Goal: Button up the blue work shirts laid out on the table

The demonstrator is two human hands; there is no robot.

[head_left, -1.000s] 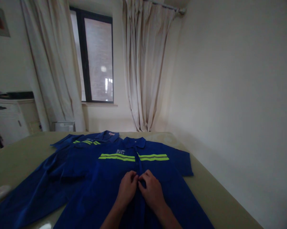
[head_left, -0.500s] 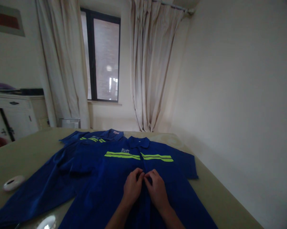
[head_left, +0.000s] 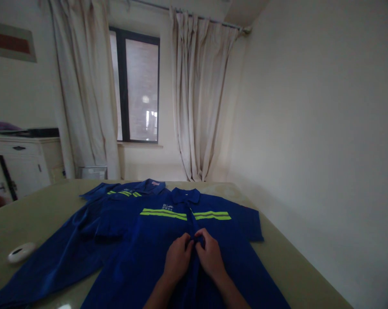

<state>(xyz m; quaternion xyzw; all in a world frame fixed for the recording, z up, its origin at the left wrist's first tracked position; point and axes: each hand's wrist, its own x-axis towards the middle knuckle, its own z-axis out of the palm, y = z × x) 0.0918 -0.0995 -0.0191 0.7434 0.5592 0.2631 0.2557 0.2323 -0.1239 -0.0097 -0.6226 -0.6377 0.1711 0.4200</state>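
Two bare hands meet at lower centre in your head view: your left hand [head_left: 178, 257] and your right hand [head_left: 210, 254], fingers curled, thumbs turned inward, fingertips almost together. Narrow pinches on both sides, and you've got the dark cloth of the front placket [head_left: 191, 287] between them; the exact detail at your fingertips is too dark to read. That's the short-sleeved blue shirt [head_left: 155, 244], spread flat across the lower middle, matte woven fabric, pointed collar, flat yellow-green bands across the chest. Over at lower left lies a rumpled long-sleeved blue garment [head_left: 68, 253], softly creased, partly overlapped by the shirt. Beside its sleeve, a smooth, oval white object [head_left: 21, 253] sits on the slightly glossy greenish tabletop [head_left: 284, 262].
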